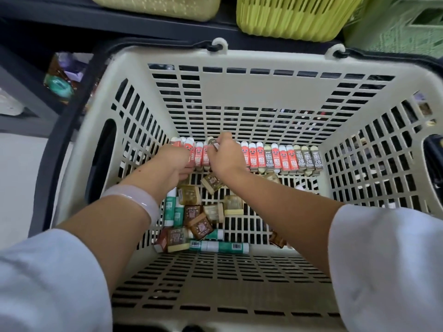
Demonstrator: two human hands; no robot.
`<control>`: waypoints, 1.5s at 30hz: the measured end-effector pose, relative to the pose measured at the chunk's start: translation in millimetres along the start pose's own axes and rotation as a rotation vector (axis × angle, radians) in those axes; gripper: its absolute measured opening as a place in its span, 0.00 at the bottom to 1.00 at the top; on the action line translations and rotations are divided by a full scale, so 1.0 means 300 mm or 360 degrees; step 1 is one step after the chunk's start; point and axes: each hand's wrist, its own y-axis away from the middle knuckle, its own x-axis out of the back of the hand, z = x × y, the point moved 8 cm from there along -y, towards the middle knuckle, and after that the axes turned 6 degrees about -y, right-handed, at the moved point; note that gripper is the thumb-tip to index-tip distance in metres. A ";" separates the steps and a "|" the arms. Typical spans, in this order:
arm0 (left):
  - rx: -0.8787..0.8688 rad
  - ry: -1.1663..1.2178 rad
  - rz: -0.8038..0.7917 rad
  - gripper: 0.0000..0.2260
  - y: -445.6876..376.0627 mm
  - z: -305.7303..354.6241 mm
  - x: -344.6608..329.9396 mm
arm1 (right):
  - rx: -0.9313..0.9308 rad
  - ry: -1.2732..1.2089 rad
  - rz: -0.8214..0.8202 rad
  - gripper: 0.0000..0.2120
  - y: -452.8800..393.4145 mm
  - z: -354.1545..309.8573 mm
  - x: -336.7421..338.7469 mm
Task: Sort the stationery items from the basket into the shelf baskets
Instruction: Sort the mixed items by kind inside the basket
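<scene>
A beige slotted basket (251, 89) fills the view. Along its far wall stands a row of erasers (280, 159), red ones and grey ones marked 2B. Both my hands reach down to the left part of that row. My left hand (175, 161) curls round several red erasers. My right hand (224, 154) pinches a grey eraser (214, 143) lifted slightly above the row. Loose brown eraser packs (199, 224) and green-and-white glue sticks (220, 246) lie on the basket floor below my wrists.
Yellow-green shelf baskets (294, 17) sit on a dark shelf above the beige basket, with a paler one (155, 6) to the left and a green one (395, 25) at the right. Packaged goods (62, 77) lie on a lower shelf at left.
</scene>
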 end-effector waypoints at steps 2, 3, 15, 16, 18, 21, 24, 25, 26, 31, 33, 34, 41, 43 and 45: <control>0.0009 0.0026 0.0025 0.12 -0.007 -0.002 0.001 | -0.0065 -0.0042 0.0025 0.10 -0.009 0.002 -0.005; 0.0013 0.0035 0.0055 0.12 -0.011 -0.004 0.006 | -0.0100 -0.0068 0.0035 0.10 -0.018 0.003 -0.009; -0.0141 0.0049 0.0108 0.01 -0.019 0.022 0.014 | -0.0298 -0.0805 -0.0146 0.07 -0.011 0.019 -0.033; -0.0162 0.0043 0.0062 0.02 -0.016 0.028 0.004 | -0.0289 -0.0935 -0.0267 0.09 0.000 0.014 -0.038; -0.0174 0.0002 -0.0036 0.06 -0.012 0.032 -0.017 | -0.0269 -0.1076 -0.0452 0.08 0.024 -0.004 -0.049; -0.0127 -0.0151 0.0014 0.09 -0.024 0.014 -0.009 | -0.0370 -0.0886 -0.0216 0.07 -0.002 0.037 -0.018; -0.0121 -0.0273 0.0117 0.10 -0.045 0.003 0.020 | -0.0297 -0.0531 0.0028 0.09 -0.030 0.049 0.014; -0.0125 -0.0290 0.0127 0.10 -0.050 0.003 0.023 | -0.0262 -0.0458 0.0050 0.06 -0.033 0.039 0.009; -0.0126 -0.0301 0.0123 0.10 -0.052 0.003 0.022 | -0.0248 -0.0408 0.0057 0.04 -0.034 0.030 -0.002; -0.0119 -0.0271 0.0020 0.06 -0.041 0.004 -0.002 | -0.0293 -0.0519 0.0129 0.08 -0.028 0.025 0.005; -0.0167 -0.0276 -0.0053 0.04 -0.034 0.014 -0.018 | -0.0244 -0.0608 0.0082 0.09 -0.011 0.021 0.026; -0.0217 -0.0289 -0.0088 0.04 -0.031 0.022 -0.028 | -0.0224 -0.0708 -0.0016 0.10 0.001 0.016 0.021; -0.0297 -0.0517 -0.0153 0.07 -0.009 0.027 -0.047 | -0.0364 -0.0836 -0.0156 0.08 0.005 0.061 0.018; -0.0274 -0.0586 -0.0160 0.07 -0.013 0.017 -0.049 | -0.0438 -0.0684 0.0074 0.09 -0.019 0.102 0.050; -0.0342 -0.0669 -0.0204 0.08 -0.015 0.023 -0.064 | -0.0432 -0.0615 0.0145 0.08 -0.037 0.108 0.045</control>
